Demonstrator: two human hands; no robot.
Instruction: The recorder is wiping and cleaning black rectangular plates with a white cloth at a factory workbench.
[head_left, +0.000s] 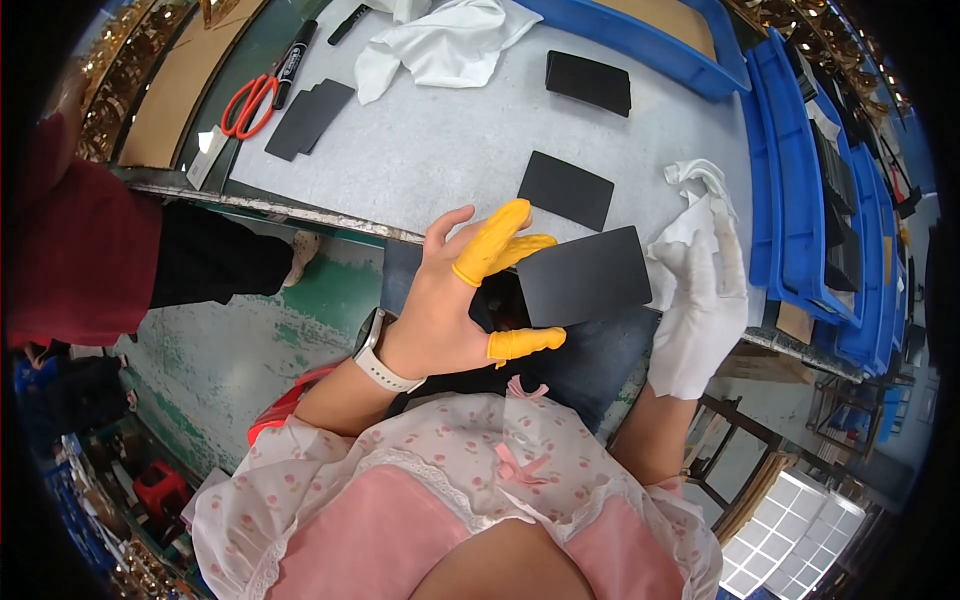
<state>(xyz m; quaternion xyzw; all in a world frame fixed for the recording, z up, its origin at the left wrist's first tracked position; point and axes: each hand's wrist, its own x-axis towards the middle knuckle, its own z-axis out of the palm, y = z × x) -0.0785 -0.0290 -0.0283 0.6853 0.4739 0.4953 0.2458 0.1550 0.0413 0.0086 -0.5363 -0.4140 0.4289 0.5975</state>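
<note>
My left hand [440,290] wears yellow rubber finger cots on its thumb and two fingers. It grips a thin black rectangular plate [585,278] by the plate's left side, above my lap at the table's near edge. To the right of the plate is my right hand [700,310] in a white glove, its fingers closed over a white cloth [697,180]; part of the cloth is hidden beneath the hand. One more black plate [566,190] lies flat on the table just beyond the held one. Farther back sits a small stack of black plates [588,83].
Several black plates [310,120] overlap at the table's left, beside red-handled scissors [248,107] and a black marker [294,65]. A crumpled white cloth [440,45] lies at the back. Blue trays [790,180] line the right edge. Another person [80,240] stands at left.
</note>
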